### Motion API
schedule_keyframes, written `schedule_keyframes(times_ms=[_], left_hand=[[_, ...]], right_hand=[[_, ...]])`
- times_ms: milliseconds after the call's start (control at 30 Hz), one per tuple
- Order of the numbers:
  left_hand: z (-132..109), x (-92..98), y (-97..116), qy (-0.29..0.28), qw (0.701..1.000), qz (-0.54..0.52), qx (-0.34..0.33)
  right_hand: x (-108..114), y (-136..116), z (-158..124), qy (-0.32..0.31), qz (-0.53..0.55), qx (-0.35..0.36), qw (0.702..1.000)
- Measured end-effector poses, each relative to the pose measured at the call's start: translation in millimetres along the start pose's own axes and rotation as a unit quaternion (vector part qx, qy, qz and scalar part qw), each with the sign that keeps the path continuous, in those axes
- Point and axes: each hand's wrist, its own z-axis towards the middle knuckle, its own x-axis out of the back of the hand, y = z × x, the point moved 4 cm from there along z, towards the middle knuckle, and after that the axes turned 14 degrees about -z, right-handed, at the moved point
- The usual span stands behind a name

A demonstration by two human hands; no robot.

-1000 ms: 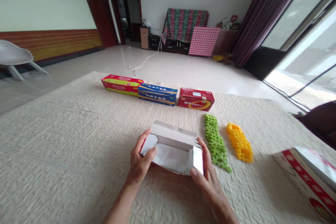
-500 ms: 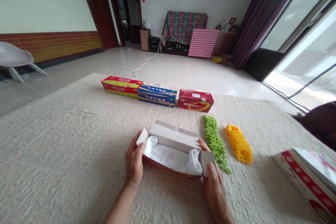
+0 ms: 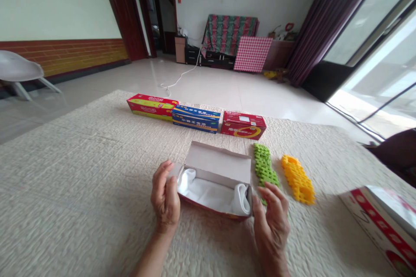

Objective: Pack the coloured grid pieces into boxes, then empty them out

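An open carton (image 3: 212,214) with red outer sides rests on the pale textured cover in front of me. Its long grey-white lid flap (image 3: 221,162) stands up at the far side. White soft lining (image 3: 208,192), bunched at both ends, fills the inside. My left hand (image 3: 165,199) is at the carton's left end, thumb and fingers apart, by the left end flap (image 3: 175,170). Open, with fingers spread and slightly bent, my right hand (image 3: 272,214) is beside the right end. It partly covers a green interlocking plastic strip (image 3: 264,165).
Beyond the carton stand a red-yellow box (image 3: 151,107), a blue box (image 3: 195,119) and a dark red box (image 3: 243,125). An orange plastic strip (image 3: 298,179) lies at right, near a large white-red box (image 3: 380,225). A white chair (image 3: 19,69) stands far left.
My right hand has let go of the right end flap and moved slightly right, its fingers opening. My left hand's grip has loosened. The long lid flap stands more upright.
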Motion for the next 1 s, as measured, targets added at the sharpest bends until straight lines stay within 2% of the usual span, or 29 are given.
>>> schedule_keyframes(times_ms=[67,133,367,500,733,900,1000], left_hand=[[-1,0.9,0,-0.002,0.999,0.035,-0.034],[-1,1.3,-1,-0.004,0.997,0.067,-0.049],[-3,-1.7,0,-0.034,0.997,0.067,-0.035],[-4,-2.8,-2,-0.050,0.996,0.058,-0.034],[-12,-14.6,-15,-0.147,0.988,0.048,-0.014],[-13,-14.9,-17,-0.151,0.987,0.055,-0.023],[-12,-13.1,-17,-0.142,0.988,0.058,-0.033]], right_hand=[[3,0,1,0.014,-0.036,0.046,0.998],[4,0,0,0.001,-0.040,0.068,0.997],[-1,-7,-9,-0.111,0.023,0.102,0.988],[-10,-9,-12,-0.141,0.031,0.086,0.986],[-17,5,-11,-0.098,0.058,-0.031,0.993],[-17,10,-10,-0.069,0.054,-0.007,0.996],[-4,16,-3,-0.008,-0.015,0.028,0.999]])
